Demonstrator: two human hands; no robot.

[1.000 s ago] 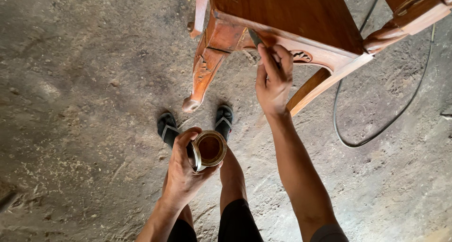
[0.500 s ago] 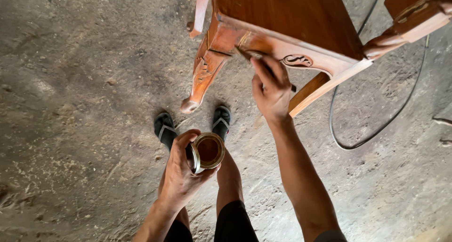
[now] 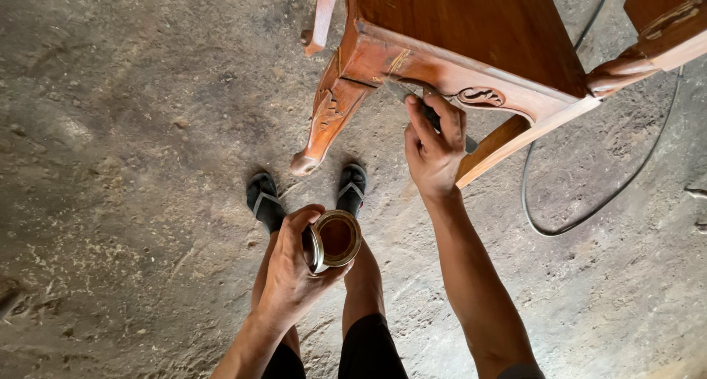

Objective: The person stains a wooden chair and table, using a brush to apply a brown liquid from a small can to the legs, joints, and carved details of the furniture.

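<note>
Varnish coats the table (image 3: 471, 33) top at upper centre, dark and glossy; the apron and carved leg (image 3: 324, 121) look paler. Your right hand (image 3: 434, 147) grips a brush (image 3: 412, 99) against the apron. Your left hand (image 3: 291, 272) clasps the tin (image 3: 337, 237), centre frame.

The carved wooden table (image 3: 471, 40) I'm at is reddish-brown, darker on top, with a scrolled motif on its orange-toned rail. Below the table, my round metal tin (image 3: 336, 239) shows a brown inside and silvery rim. My sandals (image 3: 264, 200) are black with pale straps on the grey, mottled floor (image 3: 125, 165), and a black cable (image 3: 589, 209) loops to the table's right.
</note>
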